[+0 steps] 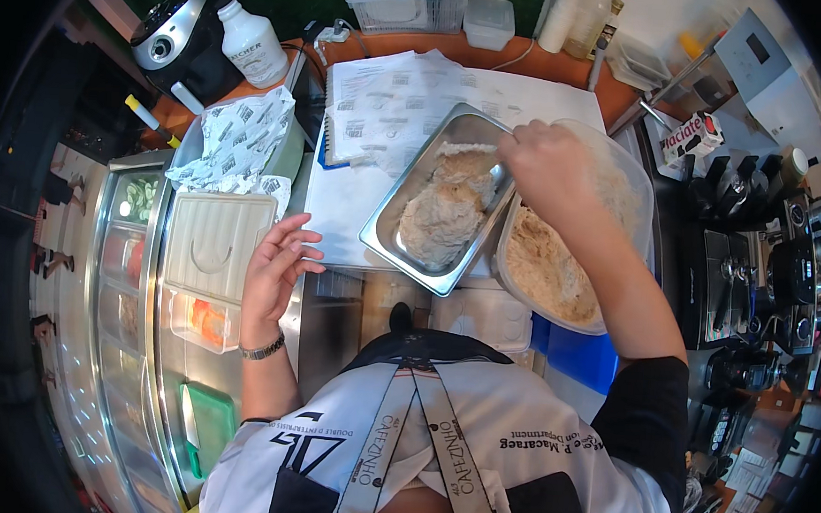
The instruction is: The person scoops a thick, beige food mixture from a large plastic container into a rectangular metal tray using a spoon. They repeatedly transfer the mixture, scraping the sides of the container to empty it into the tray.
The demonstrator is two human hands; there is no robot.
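A rectangular metal pan (474, 262) lies slantwise on the white worktop and holds pale, flour-coated pieces (441, 223) that look like breaded meat. Overlapping its right side is a large clear plastic tub (643, 177) with light brown breading (547, 260) inside. My right hand (549, 169) is over the pan's upper right rim, where pan and tub meet. Its fingers are curled together, and whatever they hold is hidden. To the left of the pan, my left hand (283, 266) hovers with fingers apart and nothing in it.
Printed paper sheets (392, 95) cover the back of the worktop. On the left, a bin (291, 160) is topped with crumpled paper, beside a lidded container (219, 240) and a green cutting board (212, 423). A white bottle (252, 47) and a black appliance (183, 50) stand behind.
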